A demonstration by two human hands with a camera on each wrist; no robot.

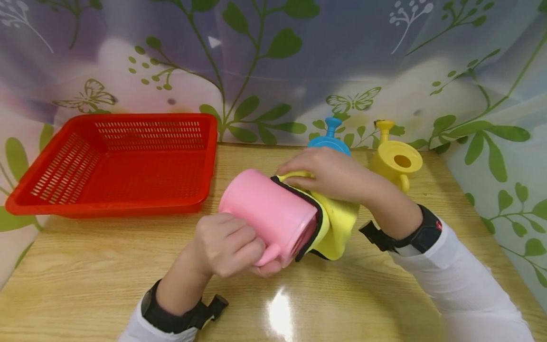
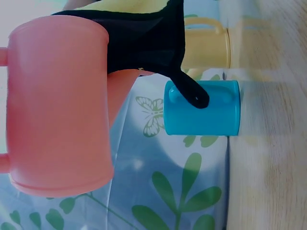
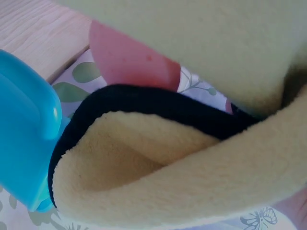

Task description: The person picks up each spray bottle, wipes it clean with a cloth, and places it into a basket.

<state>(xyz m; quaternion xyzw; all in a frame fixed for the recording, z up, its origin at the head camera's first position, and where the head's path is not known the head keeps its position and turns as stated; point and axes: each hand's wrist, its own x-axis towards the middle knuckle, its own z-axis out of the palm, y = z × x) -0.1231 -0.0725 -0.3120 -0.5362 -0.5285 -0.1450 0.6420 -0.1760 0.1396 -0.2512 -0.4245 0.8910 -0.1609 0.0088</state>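
My left hand (image 1: 231,244) grips the handle of a pink watering can (image 1: 269,209), which is tilted on its side above the table. In the left wrist view the can's pink body (image 2: 60,105) fills the left, with part of its spout (image 2: 120,91) behind it. A yellow cloth with a black edge (image 1: 337,223) is held by my right hand (image 1: 325,173) against the can's right end. Folds of this cloth (image 3: 192,191) cover much of the right wrist view, and a spotted pink part (image 3: 136,62) shows beyond them.
A red plastic basket (image 1: 149,206) stands at the back left of the wooden table (image 1: 107,280). At the back right are a blue watering can (image 1: 329,142) and a yellow watering can (image 1: 395,161), near the leaf-patterned curtain (image 1: 278,80).
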